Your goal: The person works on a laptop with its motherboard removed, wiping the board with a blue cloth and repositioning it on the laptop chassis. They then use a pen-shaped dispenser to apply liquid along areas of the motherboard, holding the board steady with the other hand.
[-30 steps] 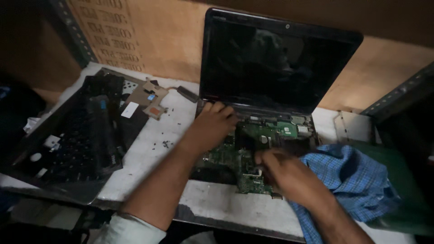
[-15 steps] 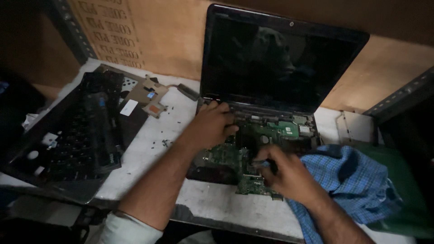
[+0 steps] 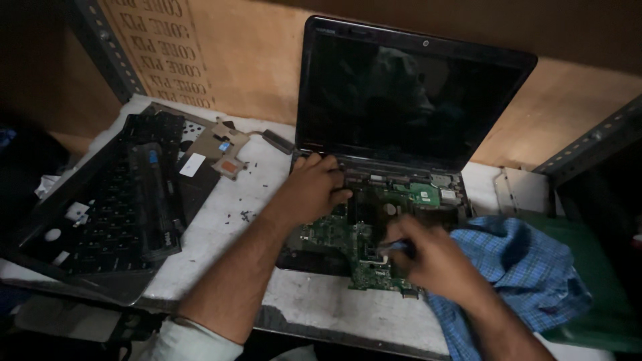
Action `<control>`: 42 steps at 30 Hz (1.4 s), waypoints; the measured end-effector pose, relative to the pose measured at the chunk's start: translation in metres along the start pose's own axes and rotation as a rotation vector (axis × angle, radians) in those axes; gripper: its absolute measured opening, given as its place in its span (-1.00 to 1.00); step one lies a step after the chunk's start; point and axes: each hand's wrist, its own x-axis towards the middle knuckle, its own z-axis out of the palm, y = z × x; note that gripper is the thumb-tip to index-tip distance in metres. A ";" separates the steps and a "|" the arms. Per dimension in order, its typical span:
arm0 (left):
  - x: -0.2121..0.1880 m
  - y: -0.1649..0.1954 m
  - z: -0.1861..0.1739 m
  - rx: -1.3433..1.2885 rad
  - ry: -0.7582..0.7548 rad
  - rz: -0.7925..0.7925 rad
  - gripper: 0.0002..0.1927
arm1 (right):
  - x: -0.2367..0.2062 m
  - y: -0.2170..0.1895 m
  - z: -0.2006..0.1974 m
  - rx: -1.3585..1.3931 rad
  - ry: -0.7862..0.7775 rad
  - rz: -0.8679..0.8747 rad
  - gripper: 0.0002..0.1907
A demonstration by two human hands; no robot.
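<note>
Left hand lies knuckles up on the rear left corner of the opened laptop base, fingers curled and pressed down on the casing; it grips nothing that can be seen.

Starting at the left edge of the desk: a removed black keyboard panel lies face up and tilted, overhanging the front left corner. A long black battery pack rests on top of it, running front to back. Just beyond, toward the back edge, sits a copper-coloured heat sink with its flat pipe, touching the panel's far corner. A few tiny dark screws lie loose on the bare white surface between the panel and the laptop.

At the middle of the desk the green motherboard is exposed in the laptop base, with the dark screen standing upright behind it against the back edge.

Right hand hovers over the front right part of the motherboard, fingers pinched narrow around a small slim tool whose tip points left at the board; what kind of tool it is cannot be told. A blue checked cloth lies beside that wrist, over the right front edge of the desk.
</note>
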 end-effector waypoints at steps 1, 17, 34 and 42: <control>0.000 0.000 0.000 -0.003 0.000 0.011 -0.77 | 0.000 0.002 0.000 0.033 0.052 -0.009 -0.70; 0.000 -0.003 0.005 0.065 -0.016 0.004 -0.72 | -0.003 0.019 0.004 0.316 0.031 -0.304 -0.78; 0.001 -0.005 0.009 0.059 0.019 0.019 -0.74 | 0.003 0.016 0.023 0.100 0.040 -0.294 -0.74; -0.001 -0.006 0.009 0.071 0.062 0.062 -0.76 | -0.003 0.016 0.017 0.348 -0.185 -0.193 -0.80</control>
